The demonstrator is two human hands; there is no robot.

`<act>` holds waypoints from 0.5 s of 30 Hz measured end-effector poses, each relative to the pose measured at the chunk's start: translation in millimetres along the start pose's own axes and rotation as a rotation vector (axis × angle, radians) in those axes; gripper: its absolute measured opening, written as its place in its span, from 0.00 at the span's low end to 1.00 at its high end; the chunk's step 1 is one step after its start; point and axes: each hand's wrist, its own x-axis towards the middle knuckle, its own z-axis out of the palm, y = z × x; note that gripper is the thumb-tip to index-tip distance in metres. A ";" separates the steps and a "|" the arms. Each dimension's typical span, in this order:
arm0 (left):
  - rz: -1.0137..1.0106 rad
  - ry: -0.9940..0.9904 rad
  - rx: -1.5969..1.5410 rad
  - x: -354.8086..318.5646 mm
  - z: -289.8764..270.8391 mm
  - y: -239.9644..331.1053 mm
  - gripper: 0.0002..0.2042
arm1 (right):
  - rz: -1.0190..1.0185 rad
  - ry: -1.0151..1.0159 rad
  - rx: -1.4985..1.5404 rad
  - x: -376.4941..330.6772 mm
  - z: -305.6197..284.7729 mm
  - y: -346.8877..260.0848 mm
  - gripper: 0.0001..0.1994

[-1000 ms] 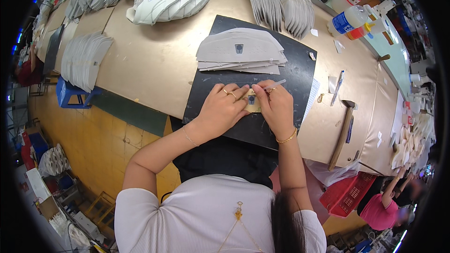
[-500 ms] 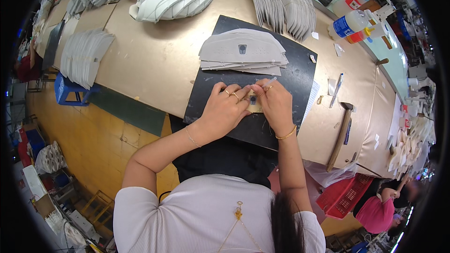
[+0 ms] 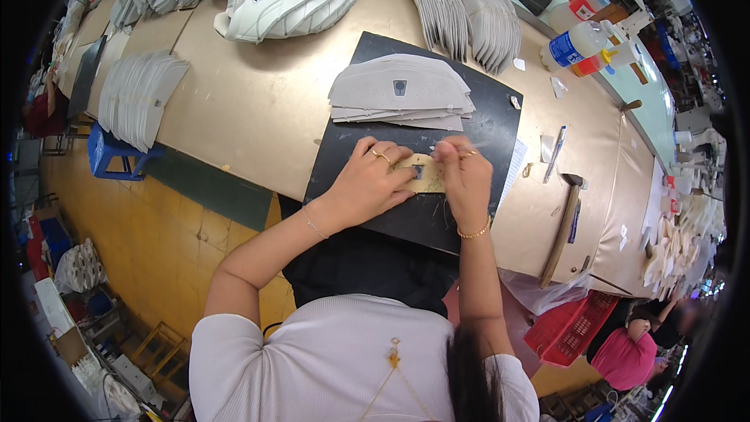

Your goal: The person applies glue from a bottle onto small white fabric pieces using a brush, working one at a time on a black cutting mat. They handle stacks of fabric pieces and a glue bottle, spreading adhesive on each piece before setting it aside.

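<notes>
A small yellowish plate [image 3: 429, 175] with a dark square patch lies on the black board [image 3: 351, 158] in front of me. My left hand [image 3: 373, 180] grips it from the left, fingers bent over its edge. Just past the plate's right end, my right hand [image 3: 467, 176] is closed in a pinch; a faint blurred streak shows by its fingertips, too smeared to name. Beyond both hands rests a fanned stack of grey shoe upper pieces [image 3: 398, 94], the top one bearing a dark emblem.
A hammer [image 3: 561, 230] and a pen [image 3: 555, 154] lie to the right. Glue bottles [image 3: 574, 45] stand at the far right. Stitched shoe uppers [image 3: 293, 0] and bundled grey pieces [image 3: 137, 94] occupy the far and left table. A blue stool [image 3: 117, 154] stands left.
My right hand has drawn back to the right from the plate, uncovering more of it. My left hand stays on the plate, and its dark patch is now partly under the fingers.
</notes>
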 end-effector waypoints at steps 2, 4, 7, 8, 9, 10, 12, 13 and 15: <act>0.025 -0.015 -0.085 1.8 -3.0 -3.9 0.19 | 0.056 0.139 0.178 -6.7 -7.6 -0.6 0.14; 0.026 -0.036 -0.150 3.9 -6.2 -3.7 0.20 | 0.070 0.242 0.306 -12.0 -17.1 1.1 0.16; 0.084 -0.016 -0.211 8.0 -8.3 -3.9 0.21 | -0.031 0.348 0.336 -16.9 -39.9 -4.4 0.16; 0.106 0.016 -0.195 11.2 -11.8 -3.2 0.21 | -0.041 0.370 0.345 -19.2 -47.2 -5.8 0.16; 0.128 0.048 -0.179 15.2 -17.2 -2.9 0.21 | -0.051 0.392 0.354 -20.9 -53.3 -6.4 0.16; 0.149 0.080 -0.162 19.4 -22.2 -2.9 0.21 | -0.059 0.409 0.350 -22.1 -58.6 -6.1 0.16; 0.163 0.137 -0.182 27.3 -29.8 -4.6 0.23 | -0.075 0.440 0.345 -24.2 -66.7 -5.5 0.16; 0.169 0.166 -0.191 29.1 -31.7 -5.1 0.24 | -0.085 0.454 0.343 -25.6 -68.7 -4.8 0.17; 0.162 0.143 -0.255 29.8 -31.1 -5.5 0.26 | -0.098 0.456 0.360 -29.6 -70.4 -4.5 0.17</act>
